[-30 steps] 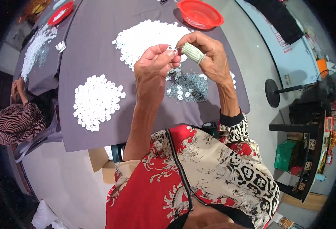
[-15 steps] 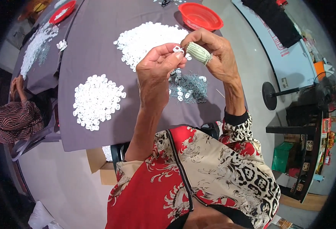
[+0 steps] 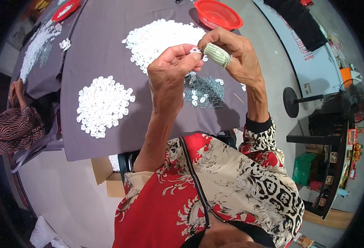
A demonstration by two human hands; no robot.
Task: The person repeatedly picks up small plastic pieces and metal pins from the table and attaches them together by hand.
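My left hand (image 3: 171, 68) pinches a small white plastic piece with holes (image 3: 195, 50) between thumb and fingers, raised over the table. Close against it is my right hand (image 3: 237, 53), its finger and thumb drawn together; whatever lies between their tips is too small to make out. A pale green knitted sleeve (image 3: 217, 55) wraps my right thumb. Below the hands lies a pile of small grey pins (image 3: 213, 93), with several white pieces among them. Behind the left hand spreads a large heap of white pieces (image 3: 153, 37); a smaller heap (image 3: 101, 105) sits to the left.
A grey cloth covers the table (image 3: 97, 49). A red plastic basket (image 3: 219, 15) stands at its far right, and a thin stick (image 3: 238, 98) lies near the right edge. At another table on the left sits a person in a striped top (image 3: 14, 130). A fan (image 3: 291, 102) is on the right.
The view has shifted slightly. The right hand has moved a little to the right, and the white piece appears turned slightly between the left fingertips.
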